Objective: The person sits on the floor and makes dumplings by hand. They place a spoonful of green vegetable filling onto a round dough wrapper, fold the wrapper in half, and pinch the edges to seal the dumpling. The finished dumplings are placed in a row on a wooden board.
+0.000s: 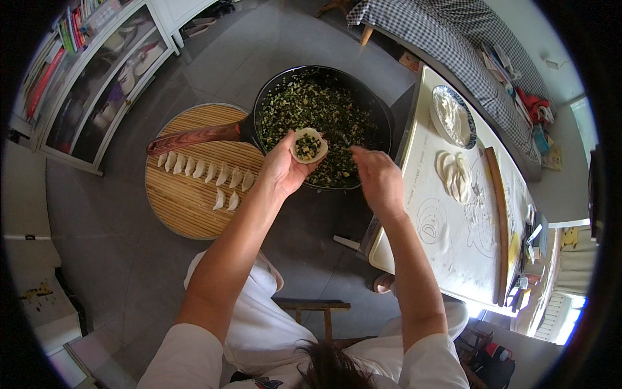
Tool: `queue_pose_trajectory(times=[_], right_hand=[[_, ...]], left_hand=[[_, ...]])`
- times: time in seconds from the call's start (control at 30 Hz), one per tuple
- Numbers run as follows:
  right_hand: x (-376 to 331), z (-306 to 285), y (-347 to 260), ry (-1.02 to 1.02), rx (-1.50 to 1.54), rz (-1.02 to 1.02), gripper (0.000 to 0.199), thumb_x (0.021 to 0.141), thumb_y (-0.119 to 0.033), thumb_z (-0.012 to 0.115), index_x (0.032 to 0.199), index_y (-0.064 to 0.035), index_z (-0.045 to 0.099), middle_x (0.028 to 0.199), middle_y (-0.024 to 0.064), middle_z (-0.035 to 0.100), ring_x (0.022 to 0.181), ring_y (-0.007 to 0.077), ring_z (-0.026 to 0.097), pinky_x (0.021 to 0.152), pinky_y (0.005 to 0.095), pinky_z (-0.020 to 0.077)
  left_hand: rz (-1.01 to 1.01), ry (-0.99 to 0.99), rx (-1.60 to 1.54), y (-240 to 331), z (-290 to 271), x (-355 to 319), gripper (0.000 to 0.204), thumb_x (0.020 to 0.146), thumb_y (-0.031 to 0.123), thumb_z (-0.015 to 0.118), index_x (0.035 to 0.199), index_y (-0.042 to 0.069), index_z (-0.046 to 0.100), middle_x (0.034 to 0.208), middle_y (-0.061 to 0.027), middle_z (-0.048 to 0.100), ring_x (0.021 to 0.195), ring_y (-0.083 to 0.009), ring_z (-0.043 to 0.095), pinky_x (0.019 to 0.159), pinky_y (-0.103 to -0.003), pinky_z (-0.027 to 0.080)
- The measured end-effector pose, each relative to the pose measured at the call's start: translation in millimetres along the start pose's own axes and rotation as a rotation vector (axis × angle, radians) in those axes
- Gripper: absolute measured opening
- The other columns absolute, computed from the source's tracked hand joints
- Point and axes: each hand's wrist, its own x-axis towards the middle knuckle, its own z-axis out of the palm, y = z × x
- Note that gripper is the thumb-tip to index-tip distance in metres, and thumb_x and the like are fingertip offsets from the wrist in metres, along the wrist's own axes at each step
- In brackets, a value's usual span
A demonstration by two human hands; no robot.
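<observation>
My left hand [285, 165] cups a round dumpling wrapper [297, 157] with a mound of chopped green and yellow filling [308, 147] in its middle. The wrapper lies open, over the near edge of a large black pan [387, 133] full of the same filling. My right hand [378, 176] is closed at the pan's right side; what it grips is blurred against the filling, perhaps a thin utensil. Folded white dumplings [199, 168] stand in a long row and a short one on a round slatted bamboo board [184, 211], left of my left forearm.
The pan's wooden handle [194, 138] reaches left across the board. At right, a white table [414, 155] bears a bowl of flour [451, 120], coiled dough [453, 176] and a long rolling pin [497, 227]. A checked sofa [421, 29] stands behind, a glass-fronted cabinet [97, 84] far left.
</observation>
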Motion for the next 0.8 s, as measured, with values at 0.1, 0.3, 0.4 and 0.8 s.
queue_pose_trajectory(times=[0.1,0.3,0.4,0.8], right_hand=[[-2.7,10.9,-5.9,-0.34,-0.255,-0.168,0.017,0.076,-0.02,0.056,0.087,-0.0077,0.061,0.081,0.0068,0.06,0.088,0.0216,0.054,0.074,0.0331,0.0435],[0.5,1.8,-30.8,-0.033,0.024,-0.26,0.018,0.07,-0.018,0.061,0.084,-0.007,0.061,0.083,0.0063,0.057,0.085,0.0241,0.052,0.075,0.0348,0.0424],[8.8,4.6,-46.8,0.037,0.173,-0.282,0.017,0.068,-0.009,0.061,0.085,-0.0066,0.06,0.082,0.0073,0.057,0.081,0.0254,0.053,0.071,0.035,0.0438],[21.1,17.1,-43.6,0.053,0.287,-0.05,0.009,0.073,-0.01,0.057,0.08,-0.0052,0.061,0.08,0.0089,0.059,0.081,0.0253,0.053,0.074,0.0358,0.0423]], left_hand=[[-0.009,0.002,-0.026,0.4,-0.8,1.5,0.041,0.093,0.031,0.023,0.11,-0.002,0.04,0.108,-0.0189,0.049,0.101,-0.0291,0.05,0.087,-0.041,0.045],[-0.046,-0.053,-0.05,1.1,-3.0,1.2,0.045,0.093,0.034,0.02,0.112,-0.002,0.04,0.108,-0.0181,0.049,0.101,-0.0292,0.05,0.088,-0.039,0.044],[-0.055,-0.158,0.021,0.1,-11.3,1.5,0.046,0.093,0.034,0.02,0.112,-0.001,0.042,0.109,-0.0167,0.05,0.102,-0.0267,0.05,0.088,-0.037,0.043],[-0.055,-0.045,-0.053,-6.4,4.5,-10.2,0.04,0.094,0.032,0.021,0.102,0.002,0.048,0.097,-0.0107,0.053,0.089,-0.0193,0.052,0.082,-0.035,0.043]])
